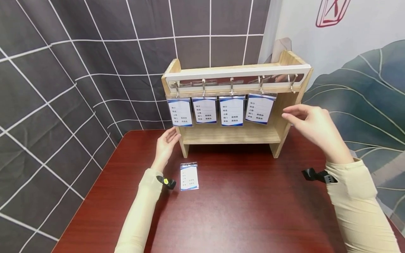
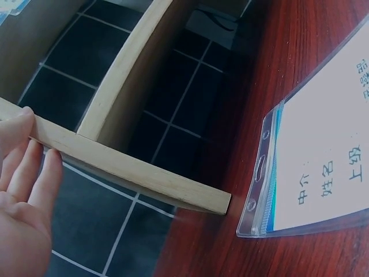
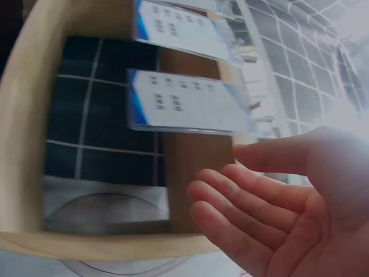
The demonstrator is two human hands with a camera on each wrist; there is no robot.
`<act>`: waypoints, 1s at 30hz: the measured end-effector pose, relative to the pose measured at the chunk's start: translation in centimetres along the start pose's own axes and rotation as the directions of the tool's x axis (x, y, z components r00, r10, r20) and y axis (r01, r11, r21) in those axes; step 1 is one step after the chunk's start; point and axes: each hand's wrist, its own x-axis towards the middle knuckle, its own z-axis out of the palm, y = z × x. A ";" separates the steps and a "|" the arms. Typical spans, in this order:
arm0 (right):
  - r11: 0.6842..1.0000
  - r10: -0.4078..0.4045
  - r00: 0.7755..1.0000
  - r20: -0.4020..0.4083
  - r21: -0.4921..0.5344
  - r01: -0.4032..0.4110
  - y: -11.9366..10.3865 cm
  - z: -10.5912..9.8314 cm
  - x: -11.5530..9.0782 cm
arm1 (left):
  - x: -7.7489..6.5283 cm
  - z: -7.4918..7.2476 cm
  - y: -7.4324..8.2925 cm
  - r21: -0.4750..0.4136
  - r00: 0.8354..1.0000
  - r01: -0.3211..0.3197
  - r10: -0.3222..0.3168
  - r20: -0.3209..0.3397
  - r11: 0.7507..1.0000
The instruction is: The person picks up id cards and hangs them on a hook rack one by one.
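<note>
A light wooden shelf stands at the back of the table, with a row of metal hooks along its top front. Several clear-sleeved name badges hang from the hooks; the rightmost badge tilts, and the far-right hook bears none. My left hand holds the shelf's left side board, thumb on its front edge and fingers at the outer face. In front of it, another badge lies on the table. Beside the shelf's right side, my right hand is raised with bent, relaxed fingers and holds nothing.
The dark red table extends toward me from the shelf. A grey gridded cloth hangs behind and to the left. On the right is a pale backdrop with a large leaf pattern.
</note>
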 end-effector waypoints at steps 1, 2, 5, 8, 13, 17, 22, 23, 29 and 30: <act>1.000 -0.003 1.000 0.011 0.000 0.003 0.2 0.4 -0.2 | -0.1 0.0 0.0 0.007 1.000 0.002 -0.002 0.000 1.000; 1.000 -0.008 1.000 0.025 0.001 0.008 0.4 0.9 -0.3 | -0.1 0.0 0.0 0.012 1.000 0.007 -0.007 0.000 1.000; 1.000 -0.027 0.997 0.069 0.008 0.026 1.0 2.5 -0.9 | -0.4 0.1 -0.1 0.019 1.000 0.022 -0.023 0.004 1.000; 0.999 -0.031 0.992 0.124 0.026 0.028 1.2 4.3 -1.3 | -0.5 0.0 -0.2 0.017 0.999 0.032 -0.032 0.000 0.999; 0.997 -0.007 0.977 0.211 0.073 -0.008 1.0 7.5 -1.6 | -0.3 0.0 -0.4 0.012 1.000 0.013 -0.012 -0.009 1.000; 0.992 -0.022 0.970 0.241 0.125 -0.009 1.1 10.3 -1.2 | 0.1 -0.1 -0.2 0.005 1.000 -0.004 0.004 -0.003 1.000; 0.983 -0.055 0.959 0.278 0.186 0.003 0.9 14.0 -0.6 | 0.6 -0.1 0.1 0.012 1.000 -0.021 0.021 -0.004 1.000; 0.981 -0.056 0.956 0.288 0.192 -0.001 0.9 14.8 -0.5 | 0.6 -0.1 0.1 0.013 1.000 -0.023 0.023 -0.002 1.000; 0.969 -0.075 0.933 0.351 0.247 -0.015 0.3 18.4 -0.2 | 0.5 -0.2 -0.1 0.009 1.000 -0.011 0.011 0.006 1.000; 0.968 -0.078 0.929 0.361 0.251 -0.016 0.2 18.9 -0.1 | 0.4 -0.2 -0.2 0.008 1.000 -0.009 0.009 0.004 1.000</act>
